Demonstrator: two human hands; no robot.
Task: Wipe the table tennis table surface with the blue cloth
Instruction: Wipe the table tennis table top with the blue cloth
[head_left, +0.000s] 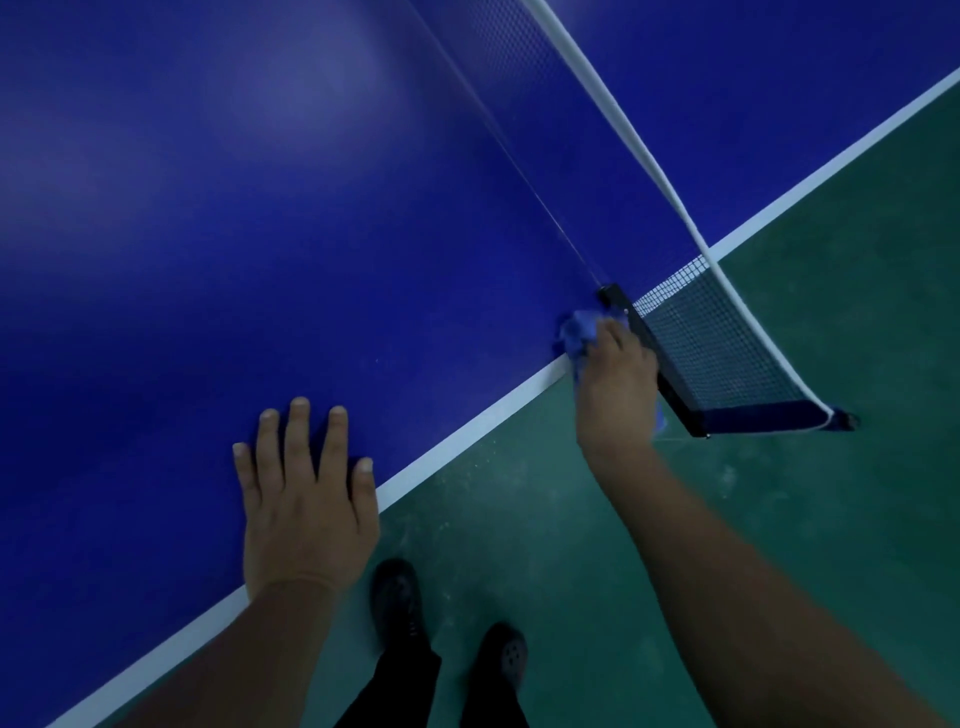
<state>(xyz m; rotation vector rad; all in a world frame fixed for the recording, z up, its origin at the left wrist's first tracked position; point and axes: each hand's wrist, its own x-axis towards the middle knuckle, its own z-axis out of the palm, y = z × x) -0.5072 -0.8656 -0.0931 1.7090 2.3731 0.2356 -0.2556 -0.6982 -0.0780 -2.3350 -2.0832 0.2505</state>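
**Me:** Head view, starting left of my grip: my left hand (306, 499) lies flat on the table (260, 208), fingers straight and a little spread, holding nothing, just bracing near the white edge line (467, 421).

**You:** And the cloth?

**Me:** Bunched in my right hand (615, 384), fingers curled over the blue cloth (576, 332), which sits at the table's edge with part of it on the white line. Just right of the grip, almost touching, is the black net clamp (654, 353), with the net (727, 353) stretching out past the table over the green floor (779, 519).

**You:** Which step is that?

**Me:** I judge I'm working the corner where the net meets the edge. The next move likely calls for drawing the cloth away from the clamp and sweeping leftward over the open surface without snagging the net.

**You:** Anything you can't make out?

**Me:** Most of the cloth hides under my fingers, so I can't say how it's folded. A bit of blue shows below my wrist, possibly a trailing end. Whether the table is already clean I can't tell; the surface is blurred with glare.
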